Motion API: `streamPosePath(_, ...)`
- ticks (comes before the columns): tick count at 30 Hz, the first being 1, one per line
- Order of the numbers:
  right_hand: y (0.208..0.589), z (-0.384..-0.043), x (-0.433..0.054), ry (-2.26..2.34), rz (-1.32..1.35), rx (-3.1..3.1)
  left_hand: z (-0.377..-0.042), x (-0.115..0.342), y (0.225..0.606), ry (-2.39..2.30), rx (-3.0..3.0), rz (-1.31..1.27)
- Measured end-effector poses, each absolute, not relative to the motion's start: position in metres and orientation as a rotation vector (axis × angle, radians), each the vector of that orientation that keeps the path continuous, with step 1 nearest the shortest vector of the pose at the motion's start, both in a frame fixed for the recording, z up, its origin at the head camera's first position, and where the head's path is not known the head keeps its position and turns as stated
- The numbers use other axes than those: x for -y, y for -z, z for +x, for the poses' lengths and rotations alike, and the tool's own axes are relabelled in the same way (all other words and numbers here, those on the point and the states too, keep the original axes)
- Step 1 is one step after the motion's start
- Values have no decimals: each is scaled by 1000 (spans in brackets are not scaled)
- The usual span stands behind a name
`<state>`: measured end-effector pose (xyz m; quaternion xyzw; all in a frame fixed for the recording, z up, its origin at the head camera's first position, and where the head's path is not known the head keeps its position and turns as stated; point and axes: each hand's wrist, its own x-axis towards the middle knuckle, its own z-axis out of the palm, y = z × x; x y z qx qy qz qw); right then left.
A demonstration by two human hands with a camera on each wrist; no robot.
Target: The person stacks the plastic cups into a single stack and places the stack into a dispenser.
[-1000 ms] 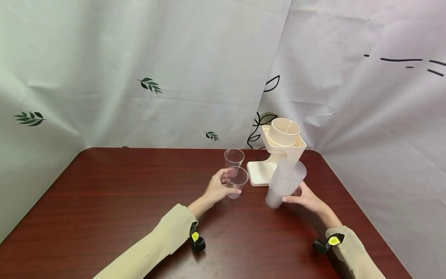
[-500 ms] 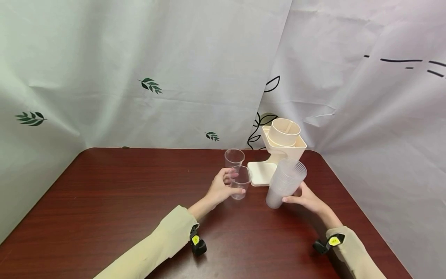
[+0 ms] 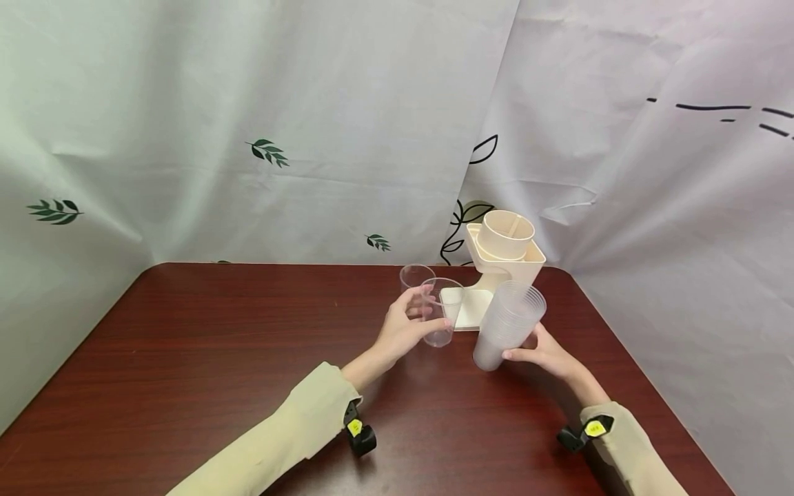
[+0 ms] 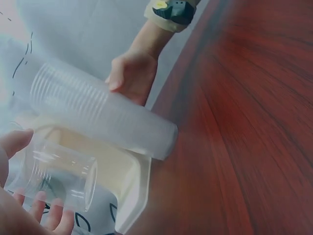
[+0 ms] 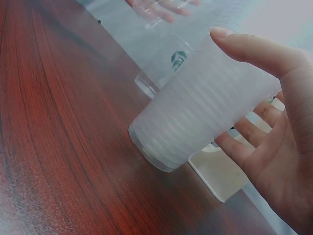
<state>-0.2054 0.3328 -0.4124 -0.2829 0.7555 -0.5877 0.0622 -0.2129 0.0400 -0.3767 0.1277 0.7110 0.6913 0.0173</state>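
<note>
My left hand grips one clear plastic cup, thumb on the near side and fingers round the far side. In the left wrist view that cup has nothing visible inside. My right hand holds a tall stack of nested clear cups, tilted with its mouths leaning up to the right. The right wrist view shows the thumb along the top of the stack and the fingers beneath it. Another clear cup stands behind the left hand, partly hidden by it.
Behind the stack stands a cream-coloured stand with a round cylinder on top and a flat base. The dark red wooden table ends at a pale patterned curtain at the back and right.
My left hand has moved right and slightly up with its cup, which now overlaps the stand's base in the head view. The right hand and the stack have stayed in place.
</note>
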Motion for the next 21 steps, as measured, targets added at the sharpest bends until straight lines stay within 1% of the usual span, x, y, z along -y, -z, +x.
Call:
streamPosePath(10,413,-205,-333,1772,-833,-2301,-208,-48,364,-2242,-2102,423)
streamPosePath(21,413,-206,-333,1785,-864,-2292,-204,-54,343,-2257,-2151,465)
